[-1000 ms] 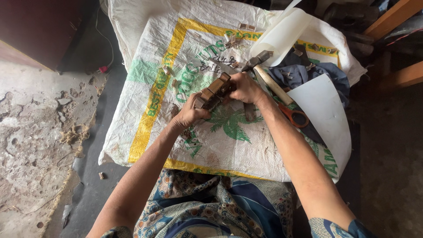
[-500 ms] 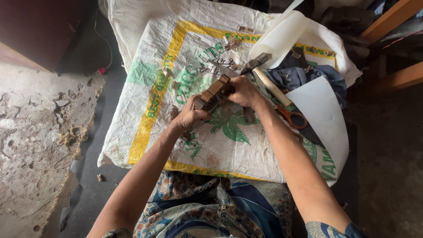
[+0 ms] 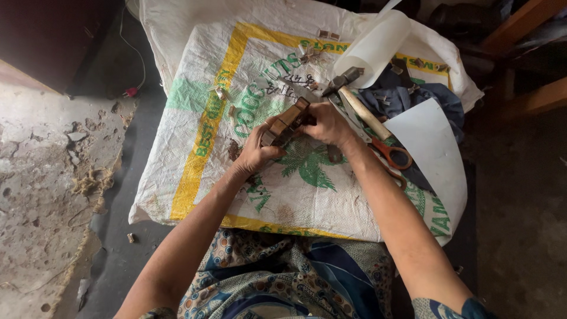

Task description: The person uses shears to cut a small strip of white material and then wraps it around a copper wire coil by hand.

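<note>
— What did your hands have hold of?

— My left hand (image 3: 255,150) was curled shut around the near end of a small brown wooden block (image 3: 286,121), over the middle of the woven sack (image 3: 195,118). My right hand (image 3: 326,124) gripped its far end, fingers closed.

— And to the right?

— Just beside my right hand lay a hammer (image 3: 354,97), then orange-handled scissors (image 3: 391,153) near my wrist, and a white sheet (image 3: 434,147) at the sack's right edge.
</note>
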